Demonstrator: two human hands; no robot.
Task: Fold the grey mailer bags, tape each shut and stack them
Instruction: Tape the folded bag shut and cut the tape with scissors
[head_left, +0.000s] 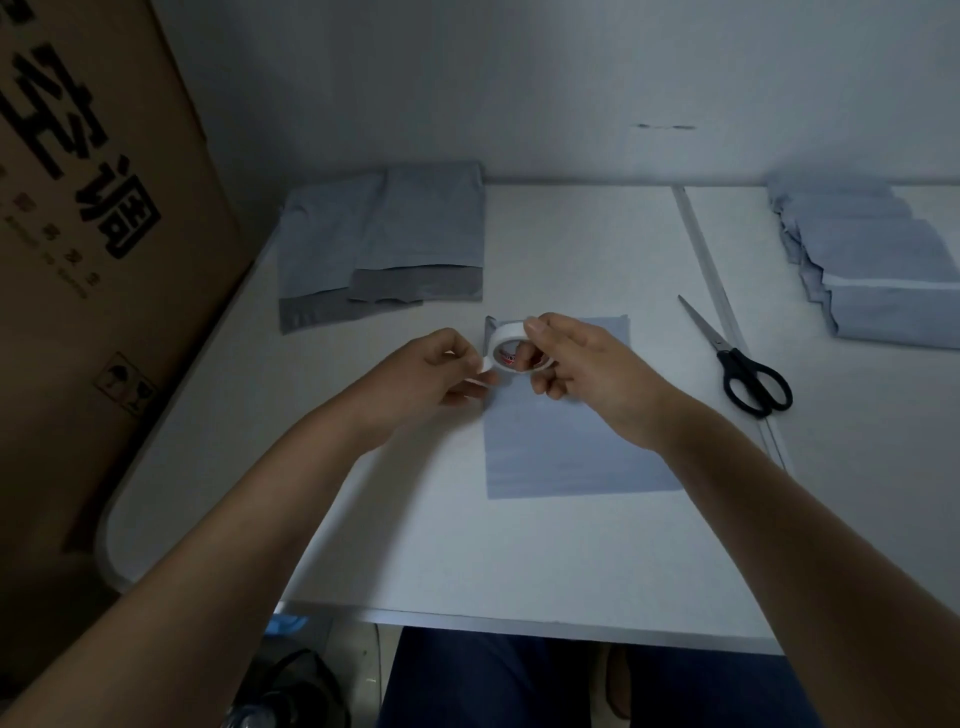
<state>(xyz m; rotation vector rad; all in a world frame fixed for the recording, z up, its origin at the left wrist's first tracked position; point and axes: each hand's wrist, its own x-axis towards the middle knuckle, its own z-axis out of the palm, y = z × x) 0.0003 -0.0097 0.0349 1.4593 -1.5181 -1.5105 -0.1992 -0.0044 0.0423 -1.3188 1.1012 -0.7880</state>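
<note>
At the far left we see a tall cardboard box (93, 218) with black printed characters, standing against the edge of the white table (467, 561). Next along, at the back of the table, lie two unfolded grey mailer bags (384, 239), overlapping, their darker flaps towards us. Our left hand (431, 379) comes next, fingers curled, pinching the loose end of white tape pulled off the tape roll (511, 353). The roll is held just above the table, touching both hands. Our right hand (576, 364) grips it, one finger over the top of the ring and another through its hole. Beneath both hands a folded grey mailer bag (561, 457) lies flat in the middle of the table, its upper edge partly hidden by the roll. Further right, black-handled scissors (737, 364) lie closed beside the seam in the tabletop, blades pointing away from us. At the far right, near the back edge, sits a stack of folded bags (878, 265), fanned unevenly.
</note>
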